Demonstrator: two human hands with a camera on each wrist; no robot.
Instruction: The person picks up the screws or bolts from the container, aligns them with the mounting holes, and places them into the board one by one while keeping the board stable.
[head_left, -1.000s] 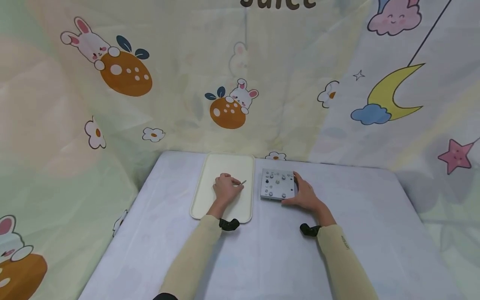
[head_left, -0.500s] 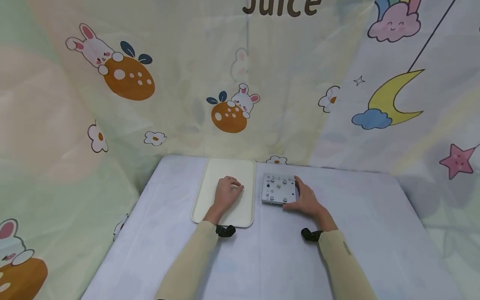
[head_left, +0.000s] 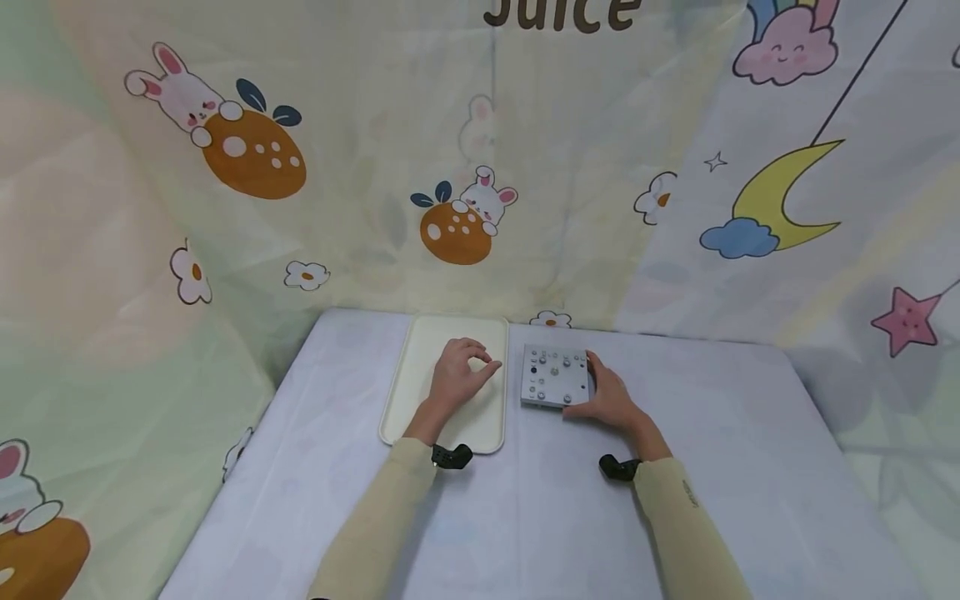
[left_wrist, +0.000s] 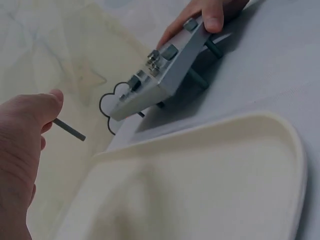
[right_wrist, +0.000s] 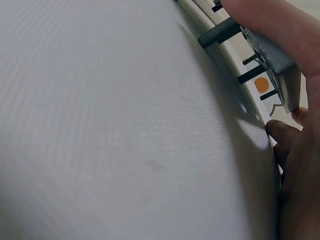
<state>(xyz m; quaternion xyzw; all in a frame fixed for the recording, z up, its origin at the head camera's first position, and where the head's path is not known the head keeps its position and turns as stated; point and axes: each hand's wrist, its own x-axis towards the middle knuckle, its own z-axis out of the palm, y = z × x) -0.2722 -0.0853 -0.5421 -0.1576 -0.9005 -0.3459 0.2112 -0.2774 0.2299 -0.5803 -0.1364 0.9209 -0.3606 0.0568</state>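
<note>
My left hand [head_left: 453, 382] is over the cream tray [head_left: 480, 429], thumb and index finger bent toward each other. In the left wrist view it pinches a thin dark metal rod [left_wrist: 70, 130], whose free end sticks out past the thumb. The rod does not show in the head view. My right hand [head_left: 613, 398] grips the right side of a square grey metal block [head_left: 557, 377], thumb at the near edge and fingers behind. Bolts and pins stand on the block's top face. Threaded bolts [right_wrist: 220, 32] also protrude below it, and its underside is lifted off the cloth at that side.
A white cloth [head_left: 540, 508] covers the table. The tray lies just left of the block, with a narrow strip of cloth between them. A printed fabric backdrop [head_left: 360, 217] rises behind the table's far edge.
The left hand has turned over the tray. The rod, visible at its fingertips a second ago in the head view, is hidden there now. The right hand keeps its grip on the block.
</note>
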